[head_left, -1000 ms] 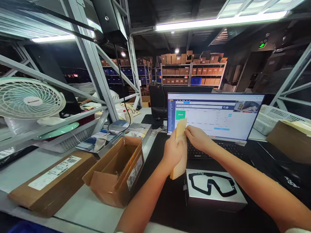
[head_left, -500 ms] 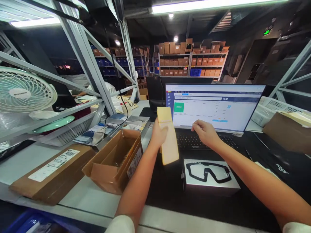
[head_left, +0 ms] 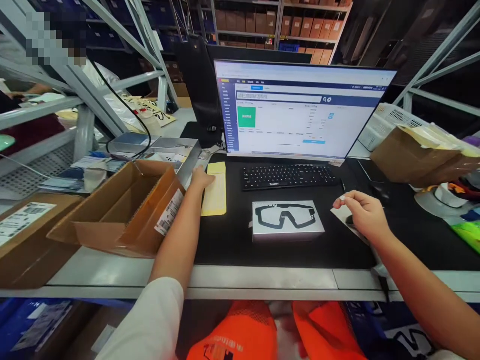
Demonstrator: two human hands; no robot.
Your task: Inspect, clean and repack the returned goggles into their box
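Observation:
My left hand (head_left: 201,178) is at the left side of the black desk mat, its thumb over the edge of a flat yellow envelope (head_left: 215,192); its other fingers are partly hidden. The envelope lies on or just above the mat. My right hand (head_left: 367,216) is at the right, thumb and forefinger pinched together. Something small and white shows at those fingertips, too small to name. Beneath this hand lie a pale card (head_left: 343,216) and a dark object mostly covered by the hand. Between both hands rests a white box with goggles pictured on it (head_left: 287,220).
An open cardboard box (head_left: 123,215) stands beside my left forearm, with a labelled closed carton (head_left: 33,225) further left. A keyboard (head_left: 288,176) and monitor (head_left: 300,112) are behind the goggles box. A brown box (head_left: 416,155) and white basket (head_left: 392,122) stand at the right.
My left hand has brought the yellow envelope down to the mat at the left. My right hand has moved from above the keyboard to the right. The view has tilted down.

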